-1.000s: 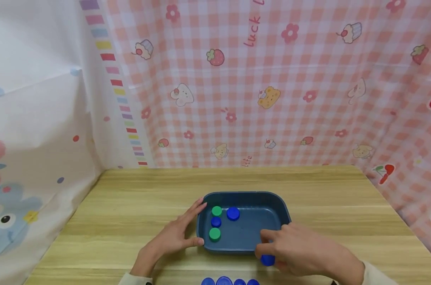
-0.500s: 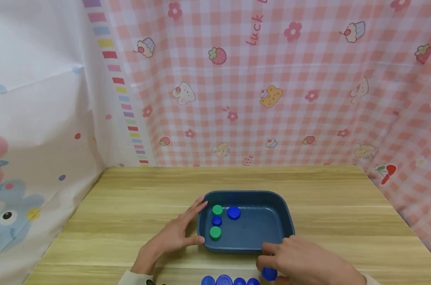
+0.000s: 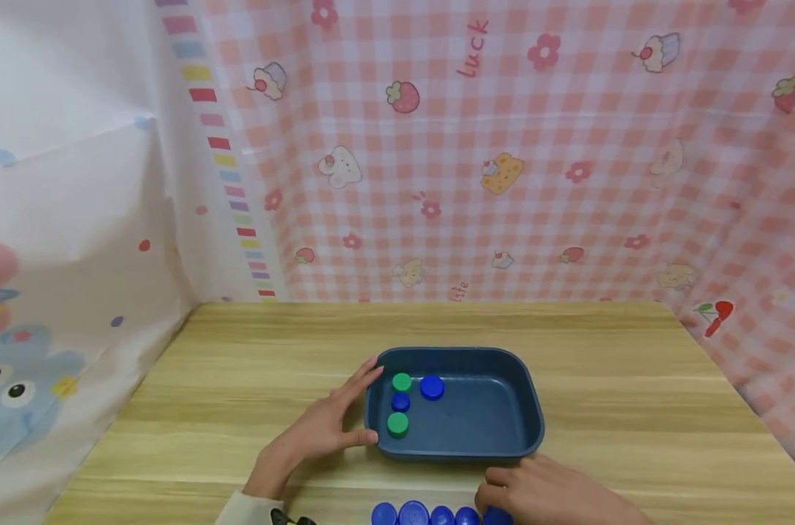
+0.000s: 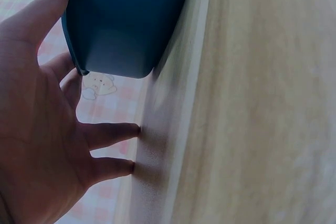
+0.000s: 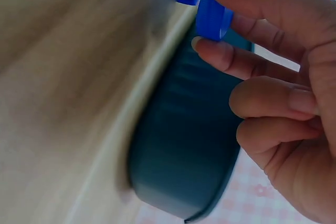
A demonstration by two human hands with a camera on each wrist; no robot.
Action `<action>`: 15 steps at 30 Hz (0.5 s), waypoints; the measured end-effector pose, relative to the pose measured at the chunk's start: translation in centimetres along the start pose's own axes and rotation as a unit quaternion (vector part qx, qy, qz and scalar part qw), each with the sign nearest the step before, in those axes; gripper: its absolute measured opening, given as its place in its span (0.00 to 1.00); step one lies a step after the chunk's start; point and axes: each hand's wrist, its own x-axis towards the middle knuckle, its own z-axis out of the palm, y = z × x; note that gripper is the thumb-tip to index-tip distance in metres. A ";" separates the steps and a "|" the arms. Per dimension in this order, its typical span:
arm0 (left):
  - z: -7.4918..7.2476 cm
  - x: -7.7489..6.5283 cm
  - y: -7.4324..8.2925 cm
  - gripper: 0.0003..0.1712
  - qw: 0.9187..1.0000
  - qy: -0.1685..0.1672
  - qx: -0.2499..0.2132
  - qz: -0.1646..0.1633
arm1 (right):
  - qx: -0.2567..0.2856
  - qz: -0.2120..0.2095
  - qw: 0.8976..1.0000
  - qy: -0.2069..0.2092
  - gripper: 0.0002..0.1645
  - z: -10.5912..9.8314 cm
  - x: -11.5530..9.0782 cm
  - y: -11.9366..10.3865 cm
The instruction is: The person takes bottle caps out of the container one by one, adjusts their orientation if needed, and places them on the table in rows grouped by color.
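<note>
"What's different from a second ago?"

"The left hand point(image 3: 319, 429) is still spread against the left end of the tray point(image 3: 472, 430), fingers straight. Four caps point(image 3: 398, 424) lie inside as before. The right hand point(image 3: 551, 496) has come down from the near right corner; the blue cap point(image 3: 498, 517) it pinches is now at the right end of the row point(image 3: 413, 515)."

"Do the wrist views add anything?"

"Left: two fingers stretched toward the tabletop. Right: fingertips either side of the cap, two others curled."

"Surroundings?"

"White cloth point(image 3: 76, 219) at left, wood-grain table point(image 3: 292, 343), pink checked cloth point(image 3: 384, 175) behind."
</note>
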 end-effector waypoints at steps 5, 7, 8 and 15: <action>-0.1 -0.1 -0.1 0.51 1.000 0.006 0.003 -0.006 | -0.019 0.007 1.000 0.006 0.25 0.9 0.1 0.5; -0.2 -0.1 0.0 0.51 1.000 0.006 0.002 -0.006 | -0.017 0.014 1.000 0.003 0.25 1.1 0.1 0.6; -0.1 -0.1 0.0 0.51 1.000 0.005 0.002 -0.006 | -0.014 0.018 1.000 0.000 0.24 1.2 0.1 0.7; 0.2 0.0 0.1 0.51 1.000 0.003 -0.002 -0.002 | -0.001 0.033 0.999 -0.007 0.21 1.5 0.1 1.0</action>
